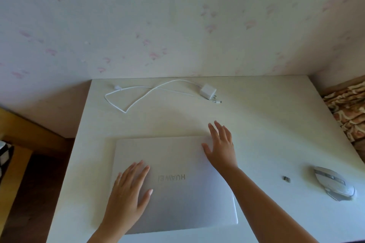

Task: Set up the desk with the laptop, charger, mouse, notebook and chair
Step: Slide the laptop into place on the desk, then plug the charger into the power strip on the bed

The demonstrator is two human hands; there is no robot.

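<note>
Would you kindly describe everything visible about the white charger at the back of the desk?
The white charger is a small square plastic plug block with two metal prongs, lying near the far edge of the white desk. Its thin white cable lies in loose crossing loops to the left, connectors at both ends. Neither hand touches it.

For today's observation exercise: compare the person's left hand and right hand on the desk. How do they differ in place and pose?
The left hand lies flat on the closed laptop lid, left of the logo; the right hand reaches farther back, at the lid's far right corner. The left hand's fingers are close together; the right hand's are spread, fingertips past the lid's edge over the desk. Both are open, palm down, holding nothing.
</note>
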